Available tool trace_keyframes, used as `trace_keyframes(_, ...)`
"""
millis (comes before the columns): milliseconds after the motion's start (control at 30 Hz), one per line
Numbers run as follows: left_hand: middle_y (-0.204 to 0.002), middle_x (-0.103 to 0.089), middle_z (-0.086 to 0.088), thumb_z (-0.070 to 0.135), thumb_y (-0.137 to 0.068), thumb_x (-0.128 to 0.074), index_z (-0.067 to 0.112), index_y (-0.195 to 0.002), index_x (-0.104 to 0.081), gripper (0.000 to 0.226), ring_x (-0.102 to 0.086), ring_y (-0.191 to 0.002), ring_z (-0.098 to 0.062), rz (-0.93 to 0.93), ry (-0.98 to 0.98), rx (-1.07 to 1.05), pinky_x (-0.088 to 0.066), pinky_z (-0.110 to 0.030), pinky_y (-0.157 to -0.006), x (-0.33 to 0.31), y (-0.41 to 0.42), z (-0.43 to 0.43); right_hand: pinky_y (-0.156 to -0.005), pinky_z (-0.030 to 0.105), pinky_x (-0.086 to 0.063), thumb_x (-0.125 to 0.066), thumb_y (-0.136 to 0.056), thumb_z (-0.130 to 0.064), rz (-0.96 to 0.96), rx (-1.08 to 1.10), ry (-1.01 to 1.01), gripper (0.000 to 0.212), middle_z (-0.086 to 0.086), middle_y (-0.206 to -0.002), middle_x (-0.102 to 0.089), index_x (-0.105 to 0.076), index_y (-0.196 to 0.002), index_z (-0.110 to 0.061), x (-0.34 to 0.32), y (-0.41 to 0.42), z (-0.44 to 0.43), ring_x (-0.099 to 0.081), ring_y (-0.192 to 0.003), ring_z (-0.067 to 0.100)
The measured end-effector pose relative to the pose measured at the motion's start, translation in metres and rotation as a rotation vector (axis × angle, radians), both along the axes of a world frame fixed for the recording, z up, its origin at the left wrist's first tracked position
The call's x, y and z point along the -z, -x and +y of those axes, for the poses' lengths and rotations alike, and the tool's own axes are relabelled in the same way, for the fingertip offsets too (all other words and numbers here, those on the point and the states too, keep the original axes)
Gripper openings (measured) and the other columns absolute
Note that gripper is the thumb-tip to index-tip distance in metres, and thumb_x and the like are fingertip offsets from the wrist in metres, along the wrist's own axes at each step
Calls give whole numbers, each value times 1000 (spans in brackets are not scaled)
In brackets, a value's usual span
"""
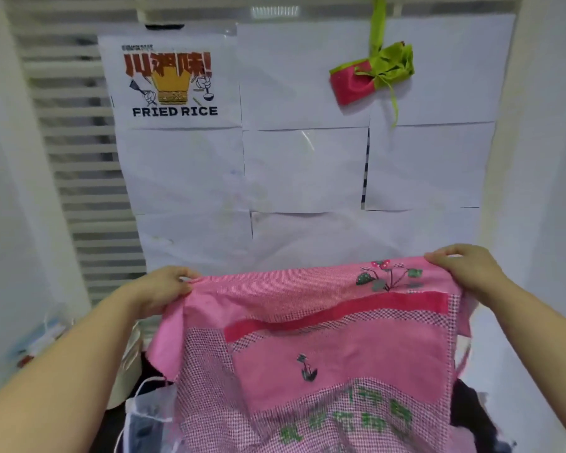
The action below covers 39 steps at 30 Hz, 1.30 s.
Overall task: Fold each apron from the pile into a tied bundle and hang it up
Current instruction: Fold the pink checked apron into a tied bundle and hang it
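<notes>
Pinching pink apron by its top corners, your left hand and right hand spread it taut; tied bundle hanging above right.

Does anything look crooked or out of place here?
The pink apron is held askew: the right hand grips its top edge higher than the left hand. The hung bundle tilts, one green tie dangling loose.

One pink apron; one tied bundle; one left hand, one right hand; one poster.
</notes>
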<state>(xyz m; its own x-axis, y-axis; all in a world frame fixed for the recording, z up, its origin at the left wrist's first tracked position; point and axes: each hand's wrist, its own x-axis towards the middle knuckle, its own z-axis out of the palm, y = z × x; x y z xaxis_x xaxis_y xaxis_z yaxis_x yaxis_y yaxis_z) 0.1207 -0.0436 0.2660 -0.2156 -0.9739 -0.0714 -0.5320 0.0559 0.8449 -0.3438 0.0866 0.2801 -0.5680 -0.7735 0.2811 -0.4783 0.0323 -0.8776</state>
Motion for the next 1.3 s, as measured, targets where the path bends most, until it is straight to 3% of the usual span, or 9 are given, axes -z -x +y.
trace_keyframes(133,-97,-67,-1,4,-94,-51,19,-92,-65,21,-59,-86,-12,-346,220,4,-45,-24,-74,0,-5,9,-78,30,-43,-77,-79,-19,209,-75,-254,15,12,-93,-70,-70,-79,-6,1,-12,12,-60,-82,20)
trace_keyframes(333,-107,-67,-14,1,-94,-52,5,-110,-65,21,-62,-90,-22,9,-150,46,-52,-31,-80,7,-11,15,-81,28,-51,-79,-64,-56,129,-466,-350,47,2,-93,-74,-74,-93,-19,-6,-45,38,-70,-87,18)
trace_keyframes(467,-111,-69,-15,34,-86,-67,8,-114,-64,38,-66,-97,-26,49,-211,163,-52,-37,-90,3,-17,15,-84,25,-48,-83,-52,-58,409,-616,-606,48,-7,-85,-74,-77,-85,-23,-14,-48,41,-67,-85,9)
trace_keyframes(600,-110,-71,-9,72,-34,-83,14,-108,-71,95,-67,-104,-27,-210,-285,373,-51,-39,-94,-8,-16,12,-63,28,-40,-82,-67,-43,786,-366,-696,30,-13,-50,-54,-67,-66,-17,-17,-35,26,-53,-61,12)
trace_keyframes(767,-110,-71,-9,68,-61,-75,15,-106,-70,70,-66,-106,-27,-374,-377,501,-49,-42,-99,-15,15,8,-72,34,-38,-55,-88,-56,916,-8,-536,49,-3,-65,-49,-57,-56,-18,-31,-20,14,-47,-85,26)
trace_keyframes(900,-92,-73,3,40,-81,-73,24,-80,-71,17,-68,-90,-17,-560,-129,593,-54,-29,-84,-20,43,5,-82,37,-33,-44,-92,-57,970,141,-587,42,2,-95,-54,-62,-67,-29,-37,-9,15,-43,-110,29)
trace_keyframes(1000,-71,-60,8,56,-81,-60,22,-59,-54,40,-55,-67,-12,-574,145,574,-44,-29,-69,-22,59,-8,-92,36,-35,-44,-91,-60,1147,313,-590,39,-3,-114,-57,-71,-98,-33,-38,-1,18,-42,-114,24)
trace_keyframes(1100,-92,-53,0,45,-91,-56,24,-62,-51,36,-52,-93,-20,-714,512,400,-43,-32,-85,-28,73,-19,-80,30,-38,-49,-93,-49,1193,433,-516,28,-6,-111,-59,-69,-104,-33,-36,0,20,-51,-105,20)
trace_keyframes(1300,-110,-65,1,35,-97,-48,22,-104,-69,26,-59,-104,-23,-825,845,108,-46,-32,-78,-52,87,-20,-60,26,-43,-55,-88,-8,433,301,-312,19,13,-86,-71,-74,-90,-6,-37,2,13,-66,-81,27)
